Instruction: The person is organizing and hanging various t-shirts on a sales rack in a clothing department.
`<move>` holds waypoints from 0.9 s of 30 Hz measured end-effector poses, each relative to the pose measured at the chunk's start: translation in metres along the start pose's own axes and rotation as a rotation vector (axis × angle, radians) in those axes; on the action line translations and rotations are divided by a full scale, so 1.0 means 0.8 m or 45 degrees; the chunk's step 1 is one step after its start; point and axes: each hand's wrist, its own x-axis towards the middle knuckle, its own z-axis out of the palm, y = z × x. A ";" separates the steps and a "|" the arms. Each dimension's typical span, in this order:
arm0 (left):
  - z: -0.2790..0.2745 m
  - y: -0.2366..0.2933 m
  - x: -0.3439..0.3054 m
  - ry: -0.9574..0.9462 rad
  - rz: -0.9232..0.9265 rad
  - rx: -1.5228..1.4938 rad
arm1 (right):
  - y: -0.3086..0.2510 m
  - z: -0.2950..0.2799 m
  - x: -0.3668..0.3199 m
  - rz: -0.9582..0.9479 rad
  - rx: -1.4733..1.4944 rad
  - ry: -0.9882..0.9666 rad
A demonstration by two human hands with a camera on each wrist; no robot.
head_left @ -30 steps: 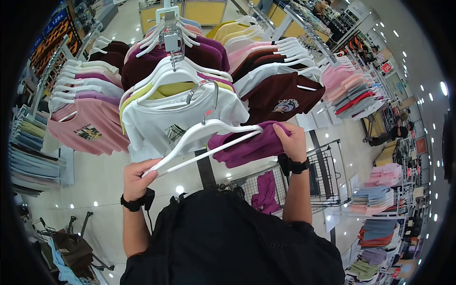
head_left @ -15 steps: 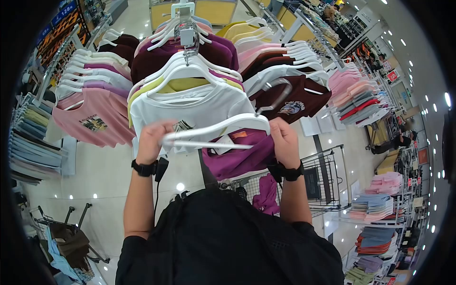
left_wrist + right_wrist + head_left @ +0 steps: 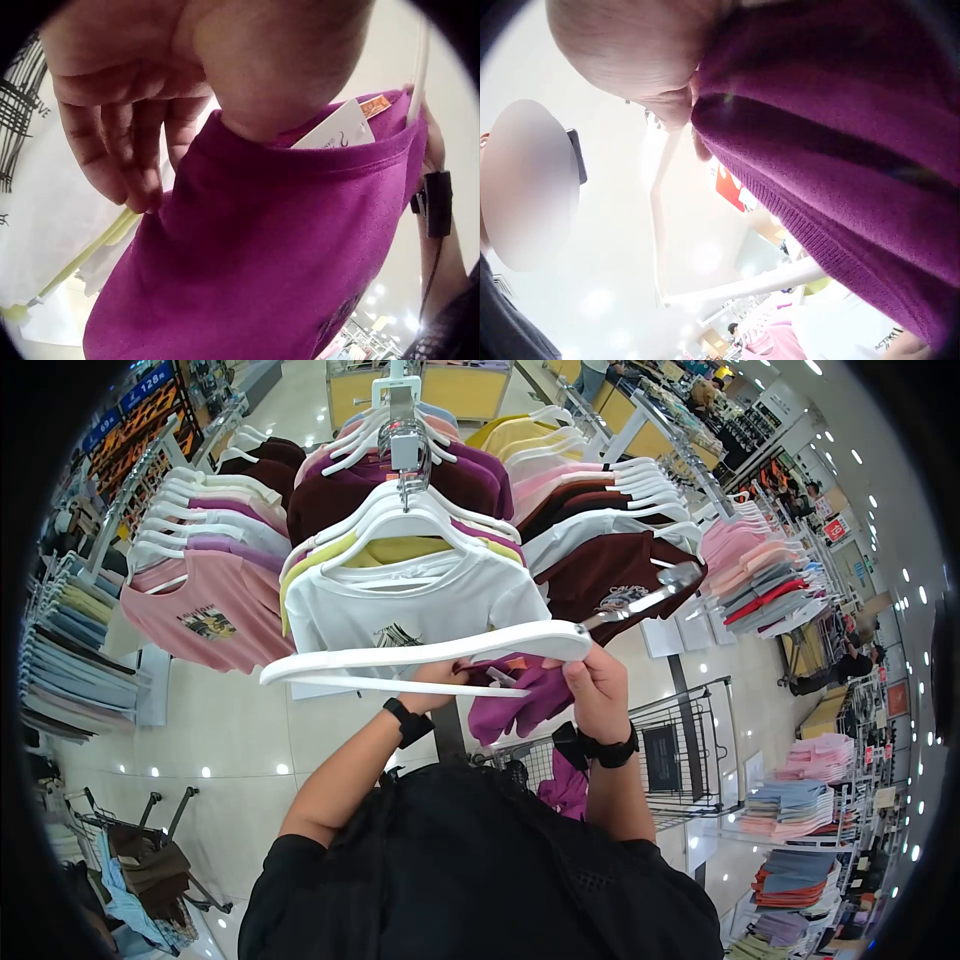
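A purple ribbed-neck shirt hangs bunched from a white hanger held level in front of the body, its metal hook pointing right. My right hand pinches the shirt together with the hanger near the hook. Behind the hanger's lower bar, my left hand holds the shirt. In the left wrist view, that hand's thumb side is inside the neckline and its fingers bend against the cloth outside. A white paper tag sticks out of the neck. The hanger's left arm is bare.
Just ahead, a rack carries a white printed shirt in front, with pink shirts left and a maroon one right. A wire cart with purple cloth stands at right. Another cart is lower left.
My left hand has let go of the hanger's left end and moved right to the shirt's neck. The hanger has turned, its hook swinging right. The right hand has shifted to near the hook.
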 end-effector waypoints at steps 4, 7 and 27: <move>-0.046 -0.004 -0.019 0.261 -0.073 0.112 | 0.015 -0.035 -0.011 0.031 -0.076 0.060; -0.114 0.004 -0.049 0.418 0.006 0.114 | 0.029 -0.063 -0.020 0.053 -0.169 0.143; -0.165 0.181 -0.128 0.464 0.426 0.446 | 0.069 -0.005 -0.002 -0.136 -0.418 -0.057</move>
